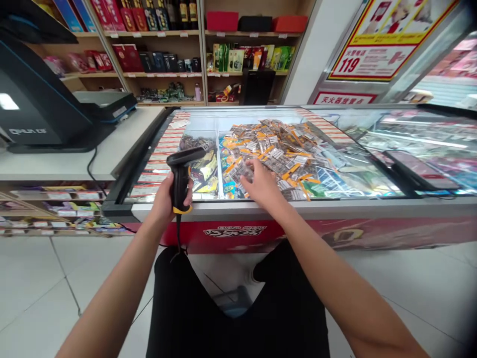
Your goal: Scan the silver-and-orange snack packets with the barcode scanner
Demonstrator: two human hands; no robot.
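Observation:
My left hand (pixel 164 199) is wrapped round the handle of a black handheld barcode scanner (pixel 181 181) with yellow trim. The scanner's head points right, and its cable hangs down past the freezer's front edge. My right hand (pixel 263 184) is over the near left side of a heap of small clear packets (pixel 276 149) with orange tops and white barcode labels. Its thumb and forefinger are curled round one clear packet (pixel 238 171) at the edge of the heap. The heap lies on the glass top of a chest freezer (pixel 231 211).
To the left, a dark checkout terminal (pixel 44 109) stands on a white counter (pixel 112 154). Shelves (pixel 156 74) with bottles and boxes line the back. A dark-edged phone or tablet (pixel 417 166) lies on the freezer at right. Red-and-white label strips (pixel 162 154) show at the freezer's left.

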